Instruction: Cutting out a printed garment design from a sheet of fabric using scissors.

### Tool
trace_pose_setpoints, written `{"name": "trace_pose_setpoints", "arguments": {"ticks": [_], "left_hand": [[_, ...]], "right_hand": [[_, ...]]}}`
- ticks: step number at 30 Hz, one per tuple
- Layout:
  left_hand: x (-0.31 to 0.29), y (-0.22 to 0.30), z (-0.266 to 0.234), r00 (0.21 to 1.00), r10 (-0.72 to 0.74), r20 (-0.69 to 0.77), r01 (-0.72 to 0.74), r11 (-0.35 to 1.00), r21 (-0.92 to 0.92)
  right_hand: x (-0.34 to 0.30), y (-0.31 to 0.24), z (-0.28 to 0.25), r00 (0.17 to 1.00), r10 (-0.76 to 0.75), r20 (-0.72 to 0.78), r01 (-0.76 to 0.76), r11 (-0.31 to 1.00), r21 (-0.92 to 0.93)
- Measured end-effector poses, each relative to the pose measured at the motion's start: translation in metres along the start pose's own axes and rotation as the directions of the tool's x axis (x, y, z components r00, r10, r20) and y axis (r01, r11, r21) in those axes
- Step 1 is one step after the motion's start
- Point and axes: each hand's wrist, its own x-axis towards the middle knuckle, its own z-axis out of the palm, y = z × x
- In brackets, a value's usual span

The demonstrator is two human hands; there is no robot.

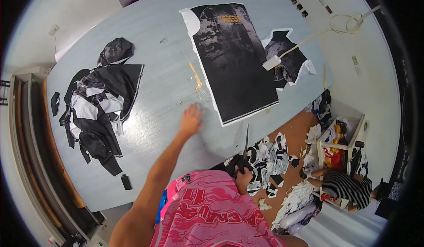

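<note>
My left hand point(191, 120) is over the table, fingers stretched out, with nothing in it. To its right lies a large black printed fabric panel point(240, 66) with a white edge, flat on the table. Low at the table's near edge, my right hand point(243, 179) is closed around the handles of a pair of scissors point(246, 142), the long blades pointing away from me. Right of the panel sits a smaller dark printed fabric piece point(287, 57) with white margins. A heap of cut black and white garment pieces point(99, 103) lies on the left.
A white power strip point(271, 62) on a cord rests at the panel's right edge. Fabric scraps point(267, 161) litter the floor at right, near a bin point(340, 136) and another person point(349, 187) in stripes. A small black block point(126, 182) lies at the table's near left.
</note>
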Motion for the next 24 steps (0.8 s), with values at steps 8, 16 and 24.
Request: {"name": "trace_pose_setpoints", "arguments": {"ticks": [8, 16, 24], "left_hand": [[0.010, 0.074, 0.025, 0.958, 0.160, 0.240, -0.165, 0.986, 0.002], [-0.038, 0.086, 0.018, 0.955, 0.122, 0.270, -0.144, 0.988, 0.063], [-0.138, 0.152, 0.016, 0.935, 0.080, 0.346, -0.114, 0.990, 0.078]], "right_hand": [[-0.027, -0.010, -0.045, 0.998, 0.060, 0.001, -0.060, 0.995, 0.076], [-0.015, 0.034, -0.072, 0.990, -0.142, 0.000, 0.142, 0.990, 0.024], [0.011, -0.010, -0.134, 0.947, -0.300, 0.119, 0.312, 0.945, -0.099]]}}
